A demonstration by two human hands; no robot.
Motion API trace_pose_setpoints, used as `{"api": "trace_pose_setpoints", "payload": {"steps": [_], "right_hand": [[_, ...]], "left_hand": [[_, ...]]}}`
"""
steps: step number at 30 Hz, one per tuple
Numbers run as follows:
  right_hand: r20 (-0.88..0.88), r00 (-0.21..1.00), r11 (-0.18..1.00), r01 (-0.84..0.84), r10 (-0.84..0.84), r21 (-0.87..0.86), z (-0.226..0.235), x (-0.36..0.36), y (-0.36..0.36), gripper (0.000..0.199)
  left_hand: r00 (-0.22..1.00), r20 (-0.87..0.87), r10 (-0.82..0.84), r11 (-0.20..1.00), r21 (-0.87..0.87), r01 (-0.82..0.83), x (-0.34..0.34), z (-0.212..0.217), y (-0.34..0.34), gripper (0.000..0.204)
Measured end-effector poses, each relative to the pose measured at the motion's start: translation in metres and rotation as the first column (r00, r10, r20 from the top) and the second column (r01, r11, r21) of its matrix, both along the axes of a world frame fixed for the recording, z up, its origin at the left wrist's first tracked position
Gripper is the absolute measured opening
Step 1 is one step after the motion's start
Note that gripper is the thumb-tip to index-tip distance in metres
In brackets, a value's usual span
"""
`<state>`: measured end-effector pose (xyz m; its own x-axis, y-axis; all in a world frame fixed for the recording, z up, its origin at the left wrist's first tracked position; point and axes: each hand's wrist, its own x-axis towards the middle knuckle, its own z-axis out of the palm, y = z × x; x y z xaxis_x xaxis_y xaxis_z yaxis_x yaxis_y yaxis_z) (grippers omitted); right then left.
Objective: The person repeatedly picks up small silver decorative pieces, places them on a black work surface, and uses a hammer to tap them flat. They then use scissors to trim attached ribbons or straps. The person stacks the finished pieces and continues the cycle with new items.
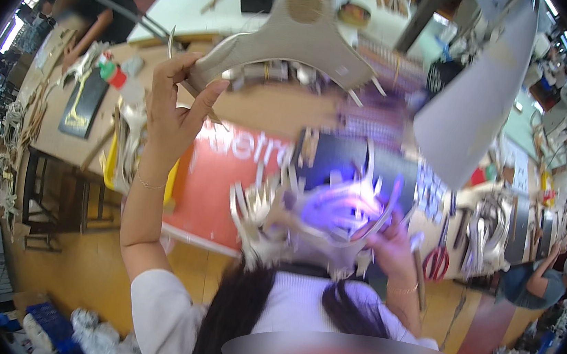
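My left hand (pixel 179 100) is raised over the left of the table, its thumb and fingers pinching one corner of a beige, forked flat piece (pixel 290 43) that looks like a shoe upper. That piece stretches across the upper middle, with thin strips sticking out at its ends. My right hand (pixel 392 250) is lower, close to my body, with its fingers curled at the edge of a bundle of beige strap pieces (pixel 266 210). Purple-white light falls on the bundle and washes out part of the fingers. Some straps stand up loosely from it.
Under my arms lie a red printed sheet (pixel 209 193) and a dark mat (pixel 395 162). A yellow basket (pixel 111 171) holds pieces at left, near a bottle (pixel 111 76). Red-handled scissors (pixel 436 262) lie right. A pale curved panel (pixel 479 94) hangs upper right. Co-workers sit at both sides.
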<state>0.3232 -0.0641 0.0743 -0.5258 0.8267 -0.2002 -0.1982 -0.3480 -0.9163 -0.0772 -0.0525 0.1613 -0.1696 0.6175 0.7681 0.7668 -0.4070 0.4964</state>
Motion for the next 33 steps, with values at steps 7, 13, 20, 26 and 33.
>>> {"api": "trace_pose_setpoints", "payload": {"steps": [7, 13, 20, 26, 33], "right_hand": [[-0.507, 0.857, 0.972, 0.191, -0.097, 0.136, 0.014, 0.102, -0.009, 0.035], [-0.534, 0.803, 0.898, 0.407, -0.263, 0.17, 0.018, 0.148, -0.025, 0.023], [-0.343, 0.918, 0.97, 0.233, -0.199, 0.062, -0.011, 0.101, -0.009, 0.019], [0.089, 0.946, 0.894, -0.324, 0.312, 0.309, -0.034, -0.013, 0.068, 0.014], [0.736, 0.669, 0.609, -0.628, 0.104, 0.484, -0.05, -0.072, 0.097, 0.027]], "left_hand": [[0.981, 0.122, -0.151, 0.88, -0.437, 0.189, 0.088, -0.045, -0.085, 0.045], [0.91, -0.189, -0.369, 0.786, -0.586, 0.197, 0.161, -0.097, -0.082, 0.051], [0.791, 0.609, -0.058, 0.23, -0.763, 0.604, 0.145, -0.102, -0.147, 0.039], [0.11, 0.791, 0.602, 0.202, -0.284, 0.937, 0.188, -0.178, -0.194, 0.05], [-0.339, 0.793, 0.506, 0.678, -0.123, 0.725, 0.219, -0.17, -0.187, 0.055]]}}
